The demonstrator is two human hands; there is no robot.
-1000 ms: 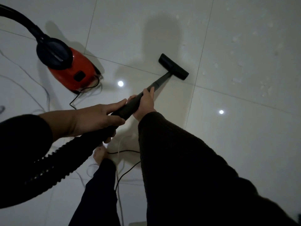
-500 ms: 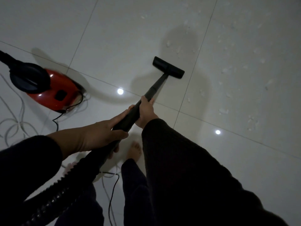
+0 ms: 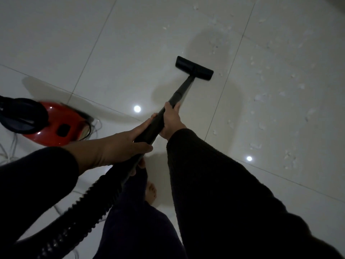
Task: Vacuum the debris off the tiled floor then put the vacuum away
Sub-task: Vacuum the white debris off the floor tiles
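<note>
Both hands hold the black vacuum wand [image 3: 182, 91]. My right hand [image 3: 172, 119] grips it higher up the tube, my left hand [image 3: 123, 146] grips it lower, where the ribbed hose [image 3: 87, 206] begins. The flat black floor nozzle [image 3: 194, 67] rests on the glossy white tiles [image 3: 130, 43]. Small pale scraps of debris [image 3: 261, 96] lie scattered to the right of the nozzle and beyond it. The red and black vacuum body [image 3: 56, 124] sits on the floor at the left, blurred.
A thin cable [image 3: 8, 148] loops on the floor by the vacuum body. My bare foot [image 3: 150, 191] stands below the hands, between my dark trouser legs. Ceiling lights reflect as bright spots [image 3: 137, 108] on the tiles.
The nozzle has been pushed forward and right toward the debris. The vacuum body has slid toward the lower left of the view. I have stepped forward.
</note>
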